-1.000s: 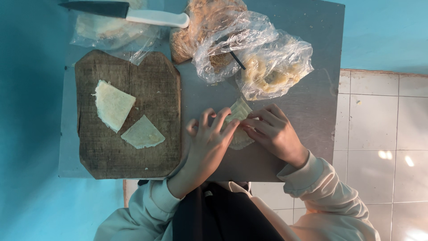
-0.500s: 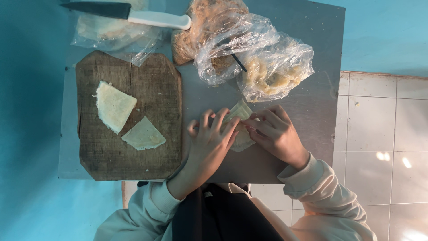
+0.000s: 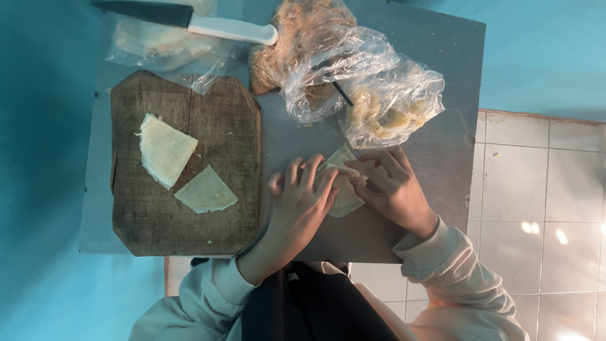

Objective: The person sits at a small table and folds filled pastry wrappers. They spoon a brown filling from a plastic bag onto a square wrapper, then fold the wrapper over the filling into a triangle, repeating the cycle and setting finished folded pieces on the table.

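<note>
Both my hands press on a pale folded pastry sheet [image 3: 344,189] lying on the grey table [image 3: 435,151]. My left hand [image 3: 300,199] lies flat over its left side, fingers spread. My right hand [image 3: 388,183] pinches its upper right edge with the fingertips. Most of the pastry is hidden under my fingers. On the wooden cutting board [image 3: 189,120] to the left lie two more pale pieces, a larger one [image 3: 163,149] and a smaller triangle [image 3: 206,191].
A knife [image 3: 189,19] with a white handle and dark blade lies at the table's far edge over a clear plastic bag [image 3: 158,47]. Crumpled clear bags of food [image 3: 385,104] sit just beyond my hands. A brown-filled bag [image 3: 284,44] lies beside them. White tiled floor [image 3: 543,208] is at right.
My fingers have shifted slightly on the pastry sheet. Everything else stays where it was.
</note>
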Demonstrator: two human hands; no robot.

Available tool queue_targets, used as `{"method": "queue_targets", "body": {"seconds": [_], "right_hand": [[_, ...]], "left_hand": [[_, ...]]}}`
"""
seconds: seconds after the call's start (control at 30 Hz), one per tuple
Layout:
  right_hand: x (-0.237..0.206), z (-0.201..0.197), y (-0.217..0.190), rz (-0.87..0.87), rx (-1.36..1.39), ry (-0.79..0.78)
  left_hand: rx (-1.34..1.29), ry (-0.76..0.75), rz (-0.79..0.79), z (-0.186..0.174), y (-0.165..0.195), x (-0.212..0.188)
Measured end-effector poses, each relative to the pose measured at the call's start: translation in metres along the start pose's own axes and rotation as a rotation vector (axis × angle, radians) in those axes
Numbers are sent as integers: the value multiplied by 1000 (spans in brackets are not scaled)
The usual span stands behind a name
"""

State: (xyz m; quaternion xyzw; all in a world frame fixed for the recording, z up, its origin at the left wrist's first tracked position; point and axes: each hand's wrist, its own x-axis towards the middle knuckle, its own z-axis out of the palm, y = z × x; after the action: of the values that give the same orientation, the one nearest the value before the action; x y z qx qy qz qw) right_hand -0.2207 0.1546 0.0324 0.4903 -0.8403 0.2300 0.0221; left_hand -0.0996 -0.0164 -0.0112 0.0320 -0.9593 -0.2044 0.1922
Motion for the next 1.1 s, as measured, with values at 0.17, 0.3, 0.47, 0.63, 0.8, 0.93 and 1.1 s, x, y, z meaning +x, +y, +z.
{"method": "queue_targets", "body": {"seconds": [0.17, 0.3, 0.47, 0.63, 0.8, 0.93, 1.1], "right_hand": [[2, 3, -5, -14, -25, 31], [7, 5, -5, 7, -78, 18], [9, 5, -2, -24, -139, 21], [11, 16, 1, 62, -94, 77], [14, 15, -1, 60, -79, 73], [17, 15, -5, 60, -79, 49], [20, 20, -6, 122, -26, 124]], "left_hand": [[7, -3, 3, -1, -2, -1], [11, 12, 0, -2, -4, -2], [13, 13, -12, -3, -6, -4], [0, 16, -11, -2, -9, -8], [7, 17, -19, -4, -12, -10], [0, 22, -26, -4, -14, -12], [-11, 27, -25, -3, -16, -16]]}}
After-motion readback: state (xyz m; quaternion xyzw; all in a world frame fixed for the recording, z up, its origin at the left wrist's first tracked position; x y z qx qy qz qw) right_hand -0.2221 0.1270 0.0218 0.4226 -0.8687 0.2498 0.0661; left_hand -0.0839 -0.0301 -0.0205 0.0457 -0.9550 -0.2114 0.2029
